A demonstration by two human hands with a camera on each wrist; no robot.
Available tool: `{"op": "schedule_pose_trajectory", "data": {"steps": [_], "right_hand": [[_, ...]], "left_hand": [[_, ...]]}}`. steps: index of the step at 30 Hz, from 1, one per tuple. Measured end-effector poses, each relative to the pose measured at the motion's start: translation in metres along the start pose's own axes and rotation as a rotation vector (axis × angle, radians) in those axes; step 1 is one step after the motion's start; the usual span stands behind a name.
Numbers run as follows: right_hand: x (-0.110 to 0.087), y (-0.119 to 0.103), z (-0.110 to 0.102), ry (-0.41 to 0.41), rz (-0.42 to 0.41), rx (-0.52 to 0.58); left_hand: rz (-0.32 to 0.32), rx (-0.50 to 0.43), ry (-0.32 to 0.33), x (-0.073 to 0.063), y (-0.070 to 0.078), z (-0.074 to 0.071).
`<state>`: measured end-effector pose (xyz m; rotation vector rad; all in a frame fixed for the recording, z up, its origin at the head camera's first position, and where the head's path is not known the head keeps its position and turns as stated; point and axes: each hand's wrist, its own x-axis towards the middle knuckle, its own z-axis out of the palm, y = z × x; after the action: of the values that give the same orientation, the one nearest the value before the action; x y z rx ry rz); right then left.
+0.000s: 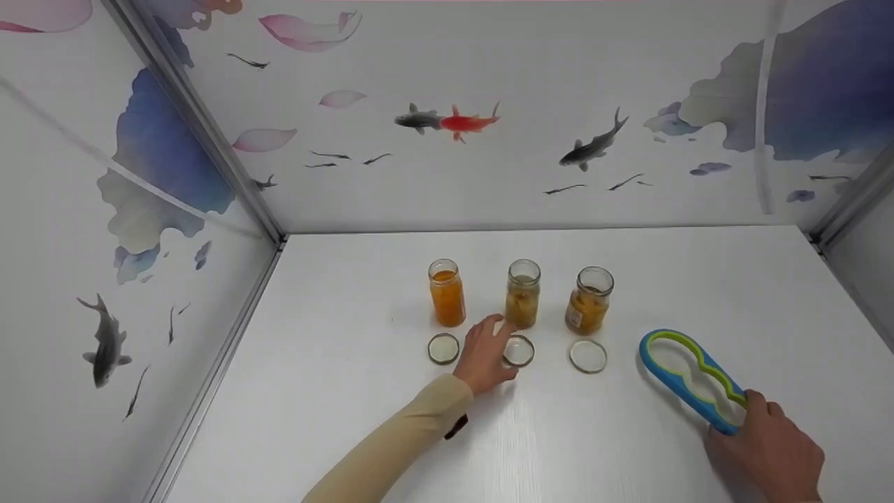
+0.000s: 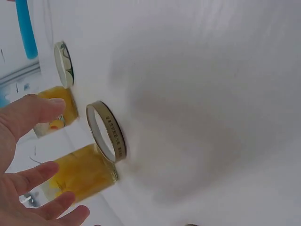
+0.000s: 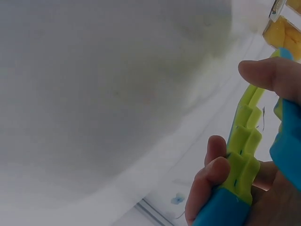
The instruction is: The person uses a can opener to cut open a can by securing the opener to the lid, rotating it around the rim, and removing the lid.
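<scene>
My left hand [image 1: 483, 356] reaches over the table with fingers and thumb spread around the middle jar lid [image 1: 519, 351], which lies with its hollow side up. In the left wrist view a gap shows between the fingers and this lid [image 2: 109, 132]. Just behind it stands an open glass jar [image 1: 522, 304] of yellowish fruit. My right hand [image 1: 775, 443] grips one end of a blue and green jar opener [image 1: 679, 388], holding it at the right. Its scalloped green inner edge [image 3: 244, 136] shows in the right wrist view, fingers wrapped around the frame.
To the left stands an open jar of orange contents [image 1: 448, 300], with a lid [image 1: 443, 348] before it. Another open fruit jar [image 1: 588, 309] and its lid [image 1: 587, 356] are on the right. Printed panels [image 1: 517, 195] wall the white table [image 1: 335, 314] at the back and sides.
</scene>
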<state>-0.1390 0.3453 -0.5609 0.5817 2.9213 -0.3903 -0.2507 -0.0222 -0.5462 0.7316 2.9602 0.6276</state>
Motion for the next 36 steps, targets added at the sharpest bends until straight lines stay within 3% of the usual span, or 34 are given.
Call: {"op": "schedule_pose_trajectory", "data": {"steps": [14, 22, 30, 36], "right_hand": [[0.009, -0.001, 0.009, -0.011, -0.036, -0.016], [0.017, 0.001, 0.008, -0.124, -0.034, 0.003], [0.021, 0.004, 0.003, -0.147, -0.099, 0.038], [0.031, 0.009, 0.000, -0.250, -0.122, 0.103]], "left_hand": [[-0.126, -0.173, 0.099, -0.019, -0.034, -0.019], [-0.172, -0.243, 0.149, -0.026, -0.046, -0.018], [-0.139, -0.242, 0.181, -0.036, -0.050, -0.010], [-0.151, -0.213, 0.143, -0.045, -0.048, -0.005]]}}
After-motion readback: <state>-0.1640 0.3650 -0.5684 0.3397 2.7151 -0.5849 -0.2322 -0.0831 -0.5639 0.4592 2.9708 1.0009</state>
